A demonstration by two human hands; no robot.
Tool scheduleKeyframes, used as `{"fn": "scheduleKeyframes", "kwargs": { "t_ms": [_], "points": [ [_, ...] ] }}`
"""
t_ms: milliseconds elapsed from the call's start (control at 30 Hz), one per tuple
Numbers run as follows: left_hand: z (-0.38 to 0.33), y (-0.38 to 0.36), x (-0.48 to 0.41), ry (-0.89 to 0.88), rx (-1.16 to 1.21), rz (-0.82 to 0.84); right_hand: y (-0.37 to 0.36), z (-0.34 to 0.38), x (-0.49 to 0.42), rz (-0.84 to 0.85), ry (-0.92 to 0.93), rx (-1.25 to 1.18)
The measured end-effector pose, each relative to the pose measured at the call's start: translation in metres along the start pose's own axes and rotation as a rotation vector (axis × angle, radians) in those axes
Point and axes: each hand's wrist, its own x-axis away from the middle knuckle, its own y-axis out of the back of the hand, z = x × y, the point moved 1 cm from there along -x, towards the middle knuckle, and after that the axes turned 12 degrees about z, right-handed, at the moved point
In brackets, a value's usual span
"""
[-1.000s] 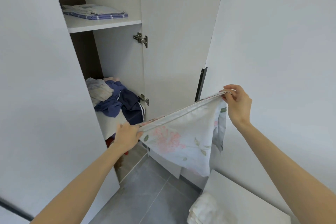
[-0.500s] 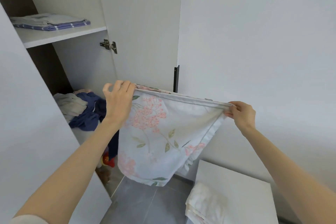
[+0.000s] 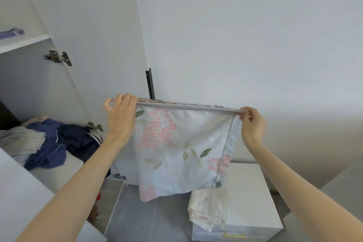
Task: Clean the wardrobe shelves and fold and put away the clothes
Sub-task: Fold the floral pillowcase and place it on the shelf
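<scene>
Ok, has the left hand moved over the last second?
Yes. The left hand has risen: it was below the lower door hinge, and now it holds the top edge of the floral cloth above that hinge.

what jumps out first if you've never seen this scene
A floral cloth with pink blossoms hangs in the middle, held by its top corners between the left hand and the right hand. To the left, a rumpled pile of blue and white clothes lies on the lower wardrobe shelf; at lower right, a folded cream cloth sits on a white cabinet.
</scene>
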Motion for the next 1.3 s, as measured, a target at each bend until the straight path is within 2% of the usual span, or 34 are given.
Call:
{"fn": "scheduleKeyframes", "kwargs": {
  "t_ms": [33, 133, 167, 300, 367, 500, 667, 867, 1100, 1300],
  "points": [
    [-0.005, -0.001, -0.003, 0.001, 0.017, 0.003, 0.005, -0.003, -0.004, 0.008, -0.017, 0.0],
    [-0.012, -0.009, -0.011, -0.002, 0.05, 0.012, 0.022, -0.016, -0.016, 0.268, -0.208, -0.046],
    [-0.015, -0.015, -0.014, -0.01, 0.045, 0.02, 0.028, -0.019, -0.019, 0.276, -0.211, -0.032],
    [-0.037, -0.036, -0.029, -0.041, 0.005, 0.01, 0.05, -0.013, -0.023, -0.067, 0.004, -0.019],
    [-0.05, -0.044, -0.042, -0.055, 0.01, -0.01, 0.058, -0.014, -0.03, -0.116, 0.021, -0.001],
    [-0.073, -0.063, -0.061, -0.132, 0.015, -0.017, 0.08, -0.03, -0.054, -0.069, -0.038, 0.024],
    [-0.106, -0.088, -0.088, -0.208, 0.025, 0.033, 0.102, -0.052, -0.096, -0.088, -0.088, -0.008],
    [-0.134, -0.132, -0.123, -0.191, -0.072, 0.16, 0.124, -0.074, -0.16, -0.025, -0.127, 0.071],
    [-0.175, -0.154, -0.154, -0.163, -0.054, 0.173, 0.14, -0.089, -0.214, -0.012, -0.154, 0.041],
    [-0.191, -0.158, -0.139, -0.128, -0.023, 0.174, 0.153, -0.111, -0.206, 0.004, -0.172, 0.105]
  ]
}}
